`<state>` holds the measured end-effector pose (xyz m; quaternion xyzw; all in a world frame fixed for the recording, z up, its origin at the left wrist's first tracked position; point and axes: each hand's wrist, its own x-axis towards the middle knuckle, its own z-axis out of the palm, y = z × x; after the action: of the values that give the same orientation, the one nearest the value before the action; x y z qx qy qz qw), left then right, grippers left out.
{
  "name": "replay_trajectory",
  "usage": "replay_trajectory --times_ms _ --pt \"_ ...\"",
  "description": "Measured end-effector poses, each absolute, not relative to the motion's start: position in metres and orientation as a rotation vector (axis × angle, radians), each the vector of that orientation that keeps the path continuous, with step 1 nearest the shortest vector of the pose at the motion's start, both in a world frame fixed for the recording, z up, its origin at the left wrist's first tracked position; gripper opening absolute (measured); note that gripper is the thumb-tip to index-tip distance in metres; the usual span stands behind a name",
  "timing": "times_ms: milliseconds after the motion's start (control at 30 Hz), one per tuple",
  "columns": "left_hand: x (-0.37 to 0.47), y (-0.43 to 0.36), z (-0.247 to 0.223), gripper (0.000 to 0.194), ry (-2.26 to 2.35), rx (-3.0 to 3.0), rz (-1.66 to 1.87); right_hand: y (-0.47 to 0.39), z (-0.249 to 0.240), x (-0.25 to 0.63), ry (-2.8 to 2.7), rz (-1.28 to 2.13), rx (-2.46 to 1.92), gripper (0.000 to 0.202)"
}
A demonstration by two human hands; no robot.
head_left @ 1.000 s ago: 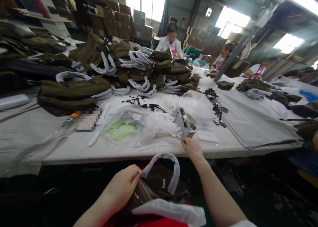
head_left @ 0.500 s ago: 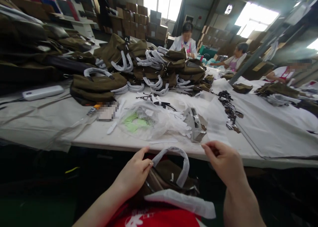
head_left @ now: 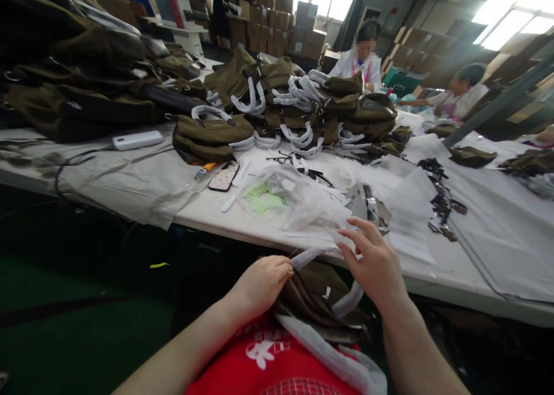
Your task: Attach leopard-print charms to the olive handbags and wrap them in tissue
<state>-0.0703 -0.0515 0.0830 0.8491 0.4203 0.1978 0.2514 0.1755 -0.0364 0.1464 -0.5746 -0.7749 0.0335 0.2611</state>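
An olive-brown bag [head_left: 318, 288] with white-wrapped handles rests against the red apron [head_left: 259, 377], below the table's front edge. My left hand [head_left: 268, 279] is closed at the bag's upper left corner, beside the base of the upper handle [head_left: 308, 258]. Over the right part of that handle is my right hand [head_left: 367, 256], its fingers apart and nothing visible between them. It partly hides the handle. A second wrapped handle [head_left: 320, 346] hangs across the near side of the bag.
On the white table [head_left: 194, 210] lie a clear plastic bag with green pieces [head_left: 268, 199], a metal dispenser [head_left: 361, 202], a phone [head_left: 224, 177], a white device [head_left: 137, 140] and dark straps [head_left: 441, 199]. Olive bags [head_left: 281, 106] are piled behind. People sit across the table.
My right hand has opened from a pinch and moved left, over the upper handle. My left hand's fingers have drawn in at the bag's corner. The view has shifted left.
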Motion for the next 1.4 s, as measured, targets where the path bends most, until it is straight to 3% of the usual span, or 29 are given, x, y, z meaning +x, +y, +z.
replay_trajectory --times_ms 167,367,467,633,733,800,1167,1400 --pt "-0.066 -0.050 0.083 0.027 1.123 2.340 0.503 -0.048 0.137 0.123 -2.536 0.323 -1.118 0.043" --pt "-0.079 -0.055 0.082 0.027 1.191 2.325 0.612 -0.041 0.121 0.102 -2.703 0.372 -1.445 0.023" --pt "-0.090 -0.058 0.080 0.027 1.373 2.242 0.745 -0.045 0.124 0.104 -2.511 0.460 -1.571 0.025" --pt "-0.102 -0.051 0.071 0.028 1.332 1.890 0.804 -0.056 0.116 0.094 -2.176 1.046 -1.538 0.032" --pt "-0.107 -0.044 0.064 0.030 1.269 1.684 0.763 -0.058 0.098 0.086 -1.916 1.486 -1.497 0.027" --pt "-0.110 -0.040 0.060 0.030 1.238 1.607 0.734 -0.058 0.087 0.083 -1.822 1.597 -1.495 0.023" --pt "-0.112 -0.037 0.053 0.031 1.221 1.547 0.726 -0.056 0.081 0.079 -1.817 1.611 -1.541 0.022" --pt "-0.108 -0.043 0.064 0.032 1.269 1.752 0.696 -0.054 0.073 0.077 -1.976 1.412 -1.648 0.025"
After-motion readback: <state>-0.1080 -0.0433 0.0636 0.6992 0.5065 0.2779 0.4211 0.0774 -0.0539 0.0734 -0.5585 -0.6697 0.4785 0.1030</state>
